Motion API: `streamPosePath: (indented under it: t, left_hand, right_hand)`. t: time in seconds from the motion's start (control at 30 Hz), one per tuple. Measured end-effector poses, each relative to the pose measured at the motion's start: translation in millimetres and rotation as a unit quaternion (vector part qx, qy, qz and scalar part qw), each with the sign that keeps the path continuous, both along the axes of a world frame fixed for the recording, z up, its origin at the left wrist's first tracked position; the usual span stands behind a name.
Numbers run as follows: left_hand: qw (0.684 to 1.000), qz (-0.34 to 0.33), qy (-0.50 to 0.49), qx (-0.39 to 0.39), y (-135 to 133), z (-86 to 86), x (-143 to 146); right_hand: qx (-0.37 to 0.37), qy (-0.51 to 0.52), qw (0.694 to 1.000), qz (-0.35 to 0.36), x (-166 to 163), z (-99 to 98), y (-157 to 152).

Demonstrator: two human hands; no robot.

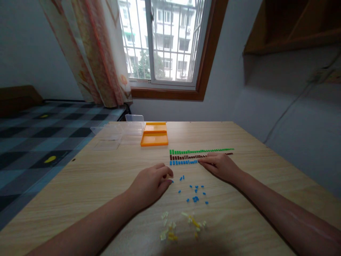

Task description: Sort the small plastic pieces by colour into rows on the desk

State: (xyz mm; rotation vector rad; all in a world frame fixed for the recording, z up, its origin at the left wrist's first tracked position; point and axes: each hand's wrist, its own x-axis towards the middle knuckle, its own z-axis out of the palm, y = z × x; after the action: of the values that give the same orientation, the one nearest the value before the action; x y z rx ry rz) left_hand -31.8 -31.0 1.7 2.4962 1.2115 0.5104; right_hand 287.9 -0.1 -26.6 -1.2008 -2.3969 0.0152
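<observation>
My left hand [153,183] is over the table's middle, fingers curled and thumb drawn in, with a small blue block [172,181] at the thumb tip. My right hand [221,165] reaches to the end of a row of blue blocks [179,163], its thumb and fingers closed on the last block there. Behind this row run a row of brown blocks [182,157], partly covered by my right hand, and a row of green blocks [191,152]. Loose blue blocks [195,199] lie scattered between my forearms.
Clear and yellow pieces [170,235] lie near the front edge. An open orange case [154,139] and open clear plastic boxes [108,139] stand at the back left of the wooden table [106,185]. A checked bed [58,131] is on the left.
</observation>
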Motion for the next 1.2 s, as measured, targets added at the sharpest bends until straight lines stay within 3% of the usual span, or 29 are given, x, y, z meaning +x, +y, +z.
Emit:
streamPosePath:
  t: [0.53,0.67,0.9,1.2]
  left_hand:
    - [1.0,-0.009,-0.007,0.012,1,-2.6,-1]
    - [1.0,-0.01,-0.008,0.015,2,-3.7,-1]
    - [1.0,0.001,-0.003,0.026,1,-3.0,1]
    - [1.0,0.001,-0.003,0.011,0,-1.3,1]
  right_hand:
    - [-0.011,0.018,1.0,0.007,1,-1.0,1]
    - [-0.008,0.036,0.999,0.029,-12,7.2,-9]
    - [-0.063,-0.001,0.991,0.117,-50,23.9,-39]
    - [-0.077,0.0,0.99,0.12,-49,20.7,-38]
